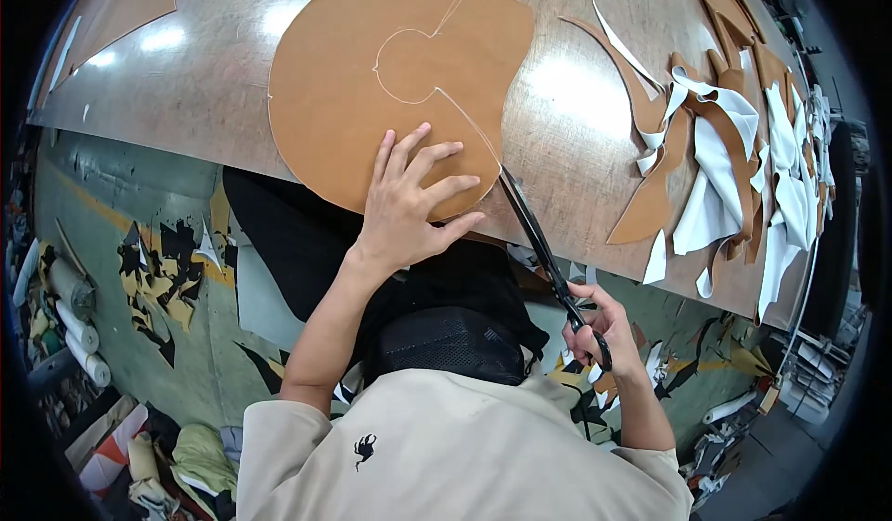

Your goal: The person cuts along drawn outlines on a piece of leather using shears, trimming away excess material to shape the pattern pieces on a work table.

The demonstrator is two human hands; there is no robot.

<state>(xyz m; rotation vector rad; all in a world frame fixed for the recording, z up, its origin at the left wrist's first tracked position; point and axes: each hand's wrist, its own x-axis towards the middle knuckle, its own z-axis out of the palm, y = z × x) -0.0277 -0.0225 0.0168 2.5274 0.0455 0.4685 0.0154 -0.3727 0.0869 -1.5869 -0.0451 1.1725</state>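
A large rounded tan sheet point(325, 84) lies on the table, with a pale line drawn on it in a curved notch shape. My left hand point(409, 196) rests on the sheet's lower part, fingers spread and palm down. In my right hand point(604, 330) are long black scissors point(548, 261), held by the handles below the table edge. Their blades point up and left, and the tip is at the sheet's right edge, where the drawn line ends. The blades look closed or nearly so.
Tan and white offcuts point(715, 168) are heaped on the table's point(557, 149) right side. Another tan sheet point(130, 0) lies at the upper left. Dark and yellow scraps point(167, 279) litter the green floor, and rolls point(79, 326) stand at the far left.
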